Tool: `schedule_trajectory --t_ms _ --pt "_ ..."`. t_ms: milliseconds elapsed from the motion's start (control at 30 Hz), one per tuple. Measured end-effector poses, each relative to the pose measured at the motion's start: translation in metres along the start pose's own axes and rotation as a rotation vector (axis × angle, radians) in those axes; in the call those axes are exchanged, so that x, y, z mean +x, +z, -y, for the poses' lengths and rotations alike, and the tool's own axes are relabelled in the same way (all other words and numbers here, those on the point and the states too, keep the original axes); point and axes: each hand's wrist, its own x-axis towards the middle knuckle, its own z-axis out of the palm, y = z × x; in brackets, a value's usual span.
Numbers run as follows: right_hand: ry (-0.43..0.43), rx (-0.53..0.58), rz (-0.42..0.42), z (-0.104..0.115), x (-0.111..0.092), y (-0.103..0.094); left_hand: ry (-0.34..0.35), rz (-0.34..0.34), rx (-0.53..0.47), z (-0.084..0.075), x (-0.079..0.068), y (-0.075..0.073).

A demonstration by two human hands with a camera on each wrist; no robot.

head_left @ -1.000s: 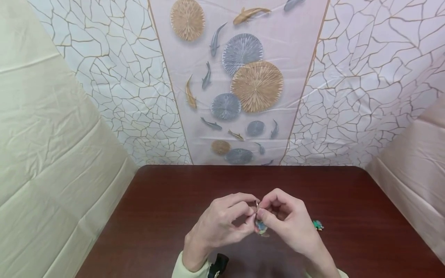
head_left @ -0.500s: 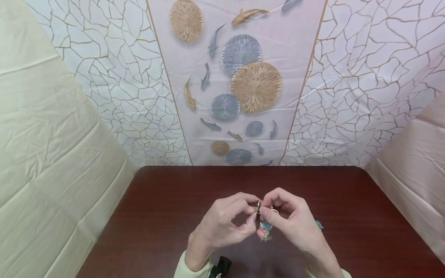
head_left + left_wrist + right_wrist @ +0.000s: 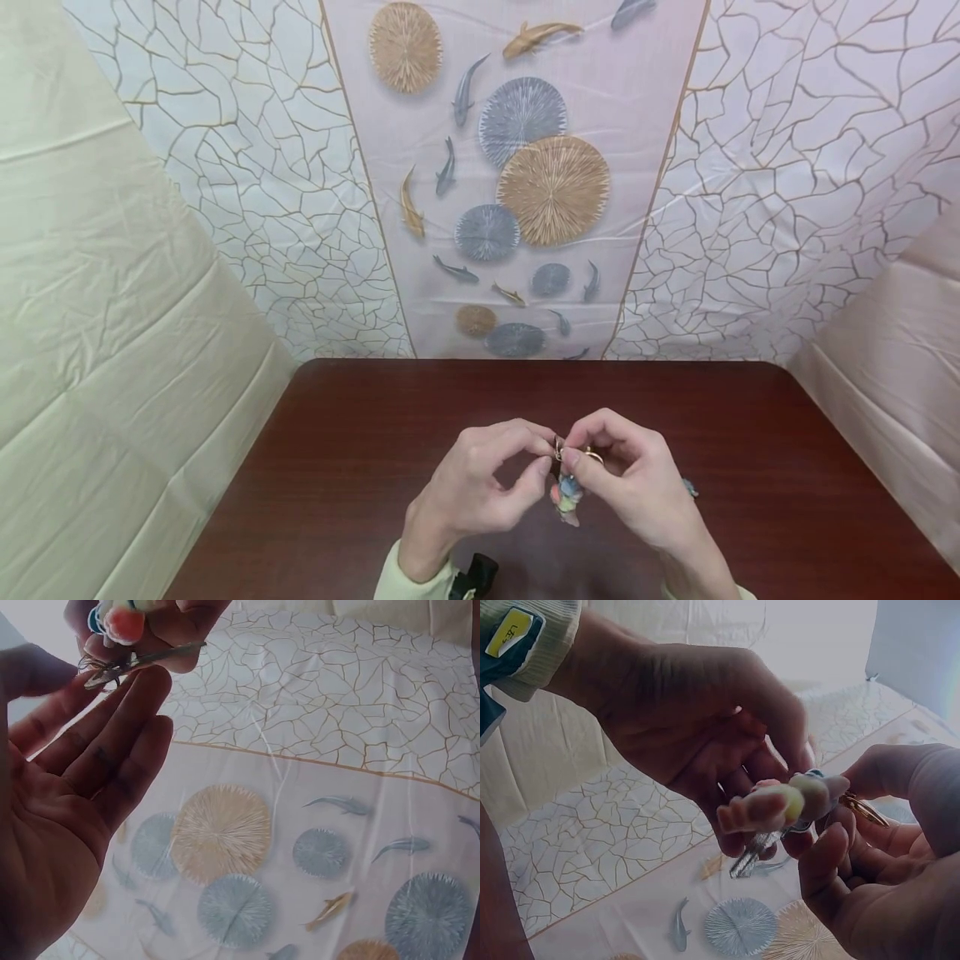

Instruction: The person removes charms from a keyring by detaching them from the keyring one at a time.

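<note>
Both hands meet over the table around a keychain. Its small charm [image 3: 567, 493], in blue, pink and pale yellow, dangles below the fingertips. My right hand [image 3: 633, 479] pinches the keychain between thumb and forefinger, and a gold ring [image 3: 866, 810] sticks out beside those fingers. A flat metal key [image 3: 161, 656] lies against the fingers of my left hand [image 3: 480, 479], its blade showing under the charm in the right wrist view. The left index fingertip stays at the metal loop, while the left thumb stands a little apart from it in the head view. Fingers partly hide where key and ring join.
A small blue-green object [image 3: 690, 487] lies on the dark red-brown table [image 3: 360, 442], partly covered by the right hand. A black device [image 3: 474, 575] sits at the left wrist. Patterned cloth [image 3: 525, 200] hangs behind the table, with plain cloth at both sides.
The left thumb has drawn back from the left index fingertip. The charm has dropped lower and turned, and the gold ring has come into view beside the right thumb.
</note>
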Motion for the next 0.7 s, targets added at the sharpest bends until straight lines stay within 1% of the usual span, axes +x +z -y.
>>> schedule_trajectory --t_ms 67,133,233,333,433,533,700 --pt "-0.003 0.025 0.012 -0.0004 0.0001 0.0005 -0.022 -0.007 -0.017 0.0005 -0.0002 0.0007" --pt "0.0 0.027 0.012 -0.0008 0.0001 0.001 -0.04 -0.014 -0.029 0.0009 -0.0001 0.0016" --pt "0.0 0.017 0.015 -0.0017 -0.0001 0.0015 -0.049 -0.019 -0.015 0.0014 0.0008 0.0028" --pt "0.004 0.002 0.009 -0.0019 -0.001 0.0024 -0.049 -0.011 0.019 0.0016 0.001 0.0028" --pt "0.002 -0.008 0.003 -0.0014 -0.0017 0.0031 -0.041 -0.01 0.05 0.0018 0.0011 0.0017" --pt "-0.009 -0.011 0.004 -0.0009 -0.0019 0.0037 -0.017 -0.019 0.063 0.0019 0.0022 0.0006" --pt "-0.002 -0.032 -0.001 0.0 -0.0022 0.0048 0.037 -0.065 0.073 0.0012 0.0051 -0.0014"
